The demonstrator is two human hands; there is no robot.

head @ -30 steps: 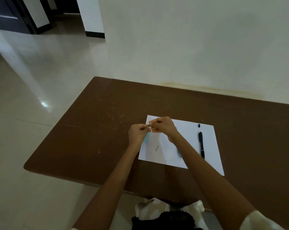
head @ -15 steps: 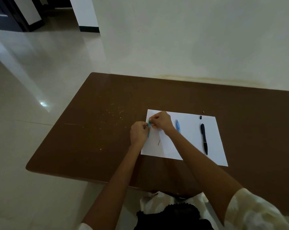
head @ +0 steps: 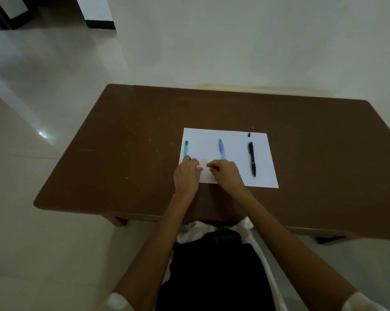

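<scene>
A white sheet of paper (head: 230,140) lies on the brown table (head: 133,153). Three things lie on the sheet, pointing away from me: a teal pen barrel (head: 186,148) at the left, a light blue pen (head: 221,148) in the middle and a black pen (head: 252,159) at the right. A small black cap (head: 249,134) sits just beyond the black pen. My left hand (head: 187,175) rests on the sheet's near left corner, fingers loosely bent, just below the teal barrel's near end. My right hand (head: 226,173) is beside it with curled fingers; blur hides whether it pinches anything.
Pale crumbs (head: 153,142) dot the table left of the sheet. The table's far edge meets a cream wall (head: 234,52). Glossy tiled floor (head: 44,108) runs along the left side, with a doorway at the far left.
The teal barrel was held between both hands; it now lies on the sheet's left side. Both hands have dropped toward the sheet's near edge and parted slightly. The camera has tilted down.
</scene>
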